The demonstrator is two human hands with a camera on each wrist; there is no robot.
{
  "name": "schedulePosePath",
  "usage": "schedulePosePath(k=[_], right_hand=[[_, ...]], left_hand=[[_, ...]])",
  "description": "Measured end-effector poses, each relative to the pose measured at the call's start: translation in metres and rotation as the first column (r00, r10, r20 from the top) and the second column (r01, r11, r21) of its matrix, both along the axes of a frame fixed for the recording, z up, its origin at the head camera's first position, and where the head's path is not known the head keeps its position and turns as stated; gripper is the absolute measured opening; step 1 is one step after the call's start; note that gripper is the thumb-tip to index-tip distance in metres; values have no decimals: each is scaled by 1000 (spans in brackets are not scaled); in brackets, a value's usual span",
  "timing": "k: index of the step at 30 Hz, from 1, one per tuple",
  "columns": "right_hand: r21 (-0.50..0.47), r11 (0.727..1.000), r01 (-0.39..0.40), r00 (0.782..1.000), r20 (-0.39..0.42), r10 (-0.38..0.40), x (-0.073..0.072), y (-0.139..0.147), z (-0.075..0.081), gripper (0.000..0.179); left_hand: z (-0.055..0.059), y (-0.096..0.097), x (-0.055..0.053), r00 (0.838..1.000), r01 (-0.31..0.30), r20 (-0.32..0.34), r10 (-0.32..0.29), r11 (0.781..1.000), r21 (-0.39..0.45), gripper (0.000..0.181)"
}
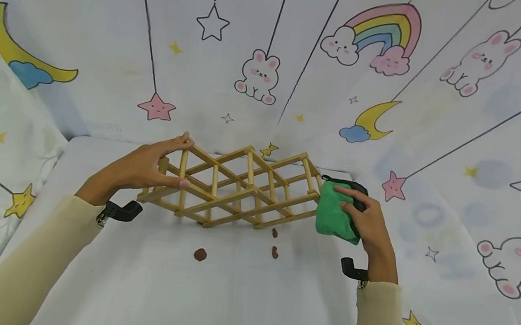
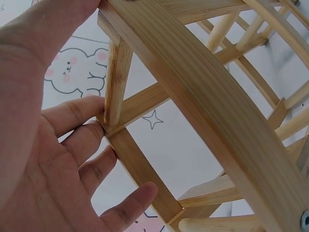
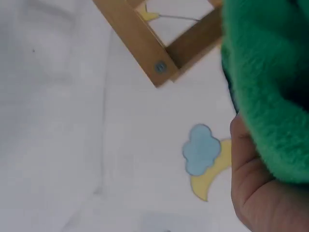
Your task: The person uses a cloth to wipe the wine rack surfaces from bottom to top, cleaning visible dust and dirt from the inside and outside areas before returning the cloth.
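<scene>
An accordion-style wooden rack (image 1: 248,188) of crossed slats and round dowels stands on the white cloth. My left hand (image 1: 156,164) grips its left end, thumb on the near side and fingers on the far side. In the left wrist view, the fingertips (image 2: 111,147) touch a back slat, while a broad slat (image 2: 193,92) crosses in front. At the rack's right end, my right hand (image 1: 369,223) holds a green fuzzy cloth (image 1: 334,211) with a black part along its edge. Up close, the green pile (image 3: 263,96) hides most of the right fingers.
Small brown pieces lie in front of the rack: a roundish one (image 1: 200,255) and two smaller ones, including a curved one (image 1: 275,252). Behind and beside the table (image 1: 224,308) hangs a white printed cloth (image 1: 194,69) with stars, rabbits, moons and a rainbow.
</scene>
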State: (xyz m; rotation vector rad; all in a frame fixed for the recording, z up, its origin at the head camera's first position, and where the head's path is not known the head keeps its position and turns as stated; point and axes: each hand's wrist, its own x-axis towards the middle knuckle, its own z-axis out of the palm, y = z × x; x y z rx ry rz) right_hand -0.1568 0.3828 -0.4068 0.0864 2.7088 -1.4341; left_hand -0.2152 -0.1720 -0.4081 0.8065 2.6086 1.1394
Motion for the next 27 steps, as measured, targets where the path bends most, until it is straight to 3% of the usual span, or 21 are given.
schedulePosePath(k=[2,3,6,9,11,13,17,22,27], right_hand=[[-72,997,-26,999,23,27,-4,1,-3,41],[-63,997,-33,998,46,36,-6,3,-5,41],[96,992,-76,992,107,66,-13,15,-6,39],[292,950,-114,988,135,77,-18,26,2,37],[327,937,-120,988,130,81,-23,28,13,37],[278,955,-102,991,111,73,-31,23,24,37],[78,996,-45,997,73,39,-53,7,41,53],[-70,996,-57,995,77,62,-83,-6,48,52],[-68,991,-116,989,89,122,-105,-15,40,44]], left_hand=[[0,-1,0,1000,-3,-5,3,1000,0,96],[0,-1,0,1000,-5,-6,5,1000,2,96],[0,0,0,1000,-2,-3,2,1000,8,96],[0,1,0,1000,0,3,0,1000,11,96],[0,1,1,1000,0,5,0,1000,11,97],[0,0,1,1000,-3,5,3,1000,10,97],[1,-1,2,1000,-7,5,7,1000,16,97],[-1,0,1,1000,-7,-1,7,1000,25,97],[-2,1,1,1000,-5,-12,5,1000,26,97]])
